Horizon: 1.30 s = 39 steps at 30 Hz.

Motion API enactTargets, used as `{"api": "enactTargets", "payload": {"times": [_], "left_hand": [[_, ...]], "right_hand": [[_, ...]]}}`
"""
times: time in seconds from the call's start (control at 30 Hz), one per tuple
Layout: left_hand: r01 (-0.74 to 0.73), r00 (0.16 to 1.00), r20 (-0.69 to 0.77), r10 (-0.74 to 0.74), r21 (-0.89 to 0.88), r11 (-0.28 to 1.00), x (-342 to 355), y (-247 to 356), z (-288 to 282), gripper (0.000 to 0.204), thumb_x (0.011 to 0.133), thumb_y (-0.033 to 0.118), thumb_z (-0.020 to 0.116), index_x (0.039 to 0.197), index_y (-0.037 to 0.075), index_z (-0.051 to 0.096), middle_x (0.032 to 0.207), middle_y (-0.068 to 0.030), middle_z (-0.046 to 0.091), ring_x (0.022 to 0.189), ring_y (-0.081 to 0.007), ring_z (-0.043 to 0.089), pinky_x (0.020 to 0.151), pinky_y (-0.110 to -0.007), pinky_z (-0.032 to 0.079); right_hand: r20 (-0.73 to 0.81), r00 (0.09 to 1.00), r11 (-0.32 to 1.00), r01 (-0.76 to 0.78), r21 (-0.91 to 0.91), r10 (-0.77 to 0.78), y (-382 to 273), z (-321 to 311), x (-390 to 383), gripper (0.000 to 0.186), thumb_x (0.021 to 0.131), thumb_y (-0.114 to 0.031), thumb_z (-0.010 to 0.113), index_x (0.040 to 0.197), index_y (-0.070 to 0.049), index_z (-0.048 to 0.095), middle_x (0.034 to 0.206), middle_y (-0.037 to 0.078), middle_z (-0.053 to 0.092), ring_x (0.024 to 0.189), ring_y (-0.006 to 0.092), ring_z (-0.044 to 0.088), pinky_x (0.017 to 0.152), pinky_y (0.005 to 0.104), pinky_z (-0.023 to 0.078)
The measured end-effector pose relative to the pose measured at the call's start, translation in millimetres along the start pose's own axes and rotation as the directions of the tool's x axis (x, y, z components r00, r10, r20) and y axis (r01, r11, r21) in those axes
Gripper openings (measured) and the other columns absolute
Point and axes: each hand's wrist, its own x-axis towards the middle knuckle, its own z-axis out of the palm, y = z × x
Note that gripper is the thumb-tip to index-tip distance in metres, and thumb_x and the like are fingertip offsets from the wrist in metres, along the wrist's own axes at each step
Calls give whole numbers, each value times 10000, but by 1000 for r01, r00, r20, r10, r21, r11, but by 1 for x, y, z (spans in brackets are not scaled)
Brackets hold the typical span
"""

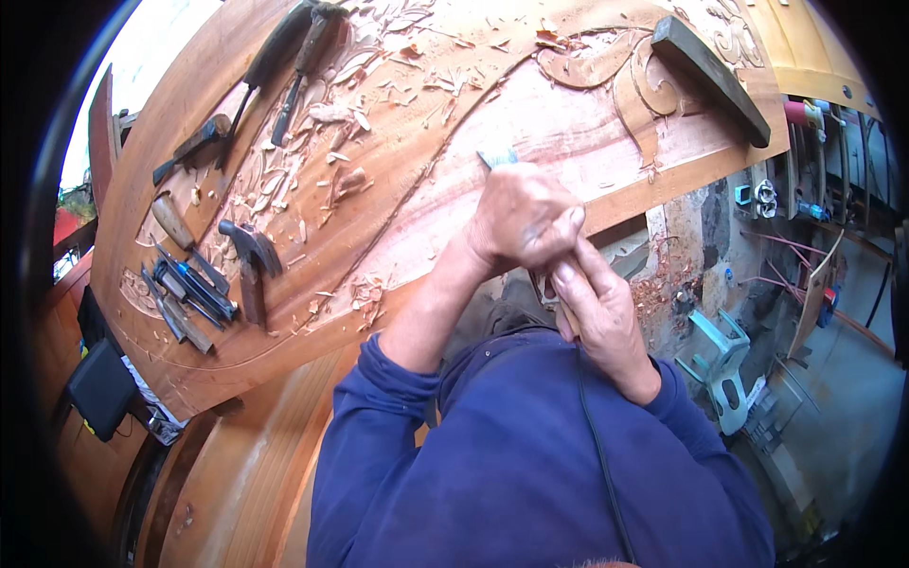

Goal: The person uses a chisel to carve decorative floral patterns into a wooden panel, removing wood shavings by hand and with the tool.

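Observation:
Over the near edge of a carved wooden panel [398, 170], my left hand [525, 213] is closed around the blade end of a chisel [498, 157]. The flat tip sticks out beyond the fist, low over a pale recessed area of the panel; whether it touches the wood I cannot tell. My right hand [604, 308] meets the left and grips the chisel's wooden handle close to my body. Most of the tool's shaft is hidden by the hands. Raised scrollwork [636, 80] curves across the far right of the panel.
Chisels [185, 289], a hammer [251, 265] and a wooden mallet [279, 47] lie on the panel's left, among curled shavings [360, 85]. A dark wooden block [710, 80] rests at the far right. A turquoise plastic stool [727, 369] stands on the floor at right.

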Motion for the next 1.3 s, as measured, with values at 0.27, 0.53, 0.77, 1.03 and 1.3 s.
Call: {"api": "enactTargets", "payload": {"times": [0.27, 0.53, 0.77, 1.03, 1.3], "left_hand": [[86, 996, 8, -87, 51, 995, 20, -33, -7, 363, 908, 309, 571, 597, 127, 617, 541, -110, 572, 480, -299, 587, 492, -435, 454], [19, 999, -50, -16, 49, 999, 20, -24, -7, 277, 884, 270, 545, 655, 133, 622, 570, -94, 569, 525, -301, 610, 520, -427, 483], [56, 997, -58, -58, -23, 998, 31, -26, -13, 250, 886, 281, 554, 703, 131, 637, 620, -72, 609, 564, -288, 634, 543, -408, 495], [66, 941, -336, -49, 39, 997, 51, -34, 15, 219, 851, 279, 579, 694, 135, 626, 633, -74, 535, 578, -290, 549, 562, -421, 455], [-52, 991, -119, 68, 130, 990, 24, -11, -3, 224, 871, 257, 608, 684, 135, 593, 605, -45, 513, 549, -260, 553, 543, -418, 441]], "right_hand": [[-17, 991, 979, 131, -160, -135, -3, 1, 39, 525, 1106, -117, 568, 1613, -26, 461, 820, -3, 606, 571, 21, 448, 509, 221, 392], [-36, 999, 998, -24, -65, 22, -11, -5, 24, 502, 1103, -125, 578, 1586, -17, 491, 869, 39, 665, 541, 49, 517, 489, 218, 415], [-38, 996, 997, -76, -12, 75, -33, -6, 42, 543, 1078, -53, 608, 1604, -29, 476, 1032, 23, 713, 593, -5, 445, 515, 183, 369], [153, 968, 968, -170, -182, 198, -57, -68, 84, 552, 1045, -70, 658, 1571, 1, 511, 1020, 10, 715, 784, 46, 592, 674, 219, 479], [213, 976, 978, 73, -195, -30, -19, -43, 41, 516, 1074, -78, 607, 1559, 55, 491, 1305, 158, 707, 1056, 140, 671, 902, 287, 550]]}}
